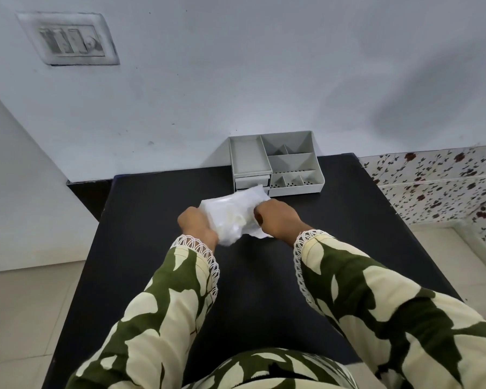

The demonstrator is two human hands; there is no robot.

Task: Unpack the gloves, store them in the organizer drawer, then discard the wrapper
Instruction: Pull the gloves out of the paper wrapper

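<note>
A clear plastic wrapper (233, 211) with pale gloves inside is held just above the black table (152, 234). My left hand (198, 223) grips its left edge and my right hand (277, 217) grips its right edge, both fists closed on the plastic. Behind the packet stands a grey organizer (275, 161) against the wall, with open top compartments and a small drawer (251, 181) at its lower left front. The wrapper hides the drawer's lower part, so I cannot tell whether the drawer is pulled out.
The table's far edge meets a pale wall. A switch plate (68, 39) hangs on the wall at upper left. Floral tiles (438, 186) line the right side. Light floor tiles show on both sides of the table.
</note>
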